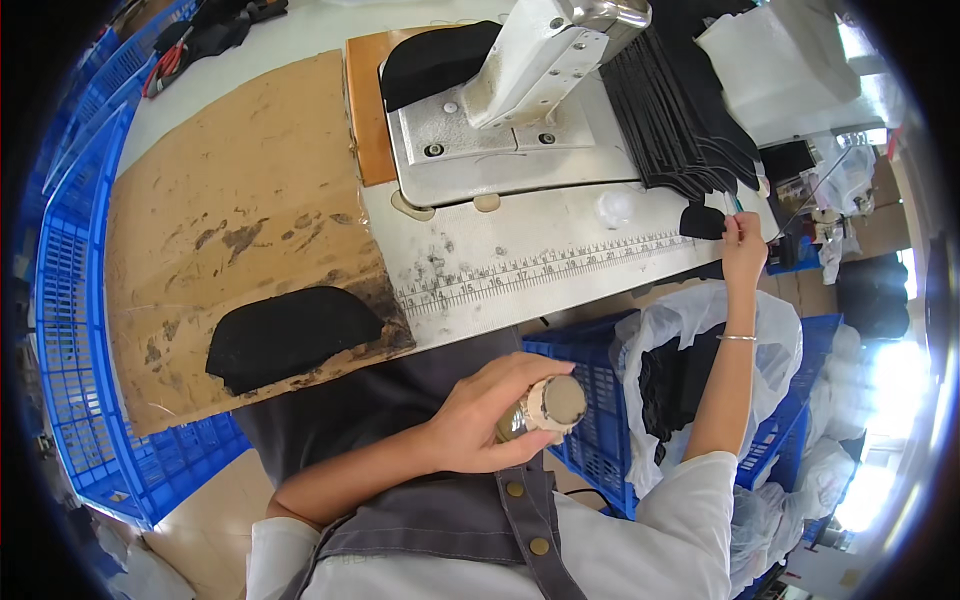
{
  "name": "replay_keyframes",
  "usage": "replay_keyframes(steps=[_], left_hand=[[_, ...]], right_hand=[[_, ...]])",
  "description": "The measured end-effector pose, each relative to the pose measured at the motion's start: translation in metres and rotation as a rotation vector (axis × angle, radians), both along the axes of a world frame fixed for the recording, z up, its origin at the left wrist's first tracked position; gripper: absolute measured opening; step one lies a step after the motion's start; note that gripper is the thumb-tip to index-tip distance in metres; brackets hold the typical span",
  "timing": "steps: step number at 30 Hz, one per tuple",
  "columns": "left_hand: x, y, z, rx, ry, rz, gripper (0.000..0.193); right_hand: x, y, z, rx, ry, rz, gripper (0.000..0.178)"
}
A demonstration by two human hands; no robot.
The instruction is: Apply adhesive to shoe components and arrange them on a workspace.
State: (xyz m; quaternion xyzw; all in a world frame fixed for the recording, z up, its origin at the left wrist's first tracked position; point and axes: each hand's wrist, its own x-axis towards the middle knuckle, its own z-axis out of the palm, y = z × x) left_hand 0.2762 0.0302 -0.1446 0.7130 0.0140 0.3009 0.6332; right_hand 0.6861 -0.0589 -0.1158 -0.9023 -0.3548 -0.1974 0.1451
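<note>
Close to my body, my left hand is wrapped around a small glass bottle with a stained beige top. My right hand reaches to the far right of the table, its fingers closed at a thin teal tool whose kind is too small to make out. A small black piece lies beside those fingertips. On a stained cardboard sheet to the left rests a curved black fabric piece, with neither hand on it.
A white sewing machine stands at the back, a black piece beside its arm. Stacked black pieces lie right of it. A printed ruler runs along the front edge. Blue crates flank the table; one holds a plastic bag.
</note>
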Motion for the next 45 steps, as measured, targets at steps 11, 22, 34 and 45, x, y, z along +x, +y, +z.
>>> replay_keyframes(steps=[11,22,34,45], left_hand=[[0.008,-0.007,0.008,0.284,0.223,0.435,0.053],[0.009,-0.014,0.012,0.194,0.35,0.374,0.061],[0.006,0.004,0.016,0.237,0.358,0.229,0.052],[0.012,0.003,0.005,-0.139,0.329,0.11,0.03]], right_hand=[[-0.254,-0.022,0.053,0.285,0.464,1.067,0.015],[-0.274,-0.015,0.029,0.271,0.425,0.876,0.034],[-0.267,-0.018,0.009,0.333,0.047,1.041,0.022],[-0.272,-0.014,-0.017,0.584,0.333,0.99,0.011]])
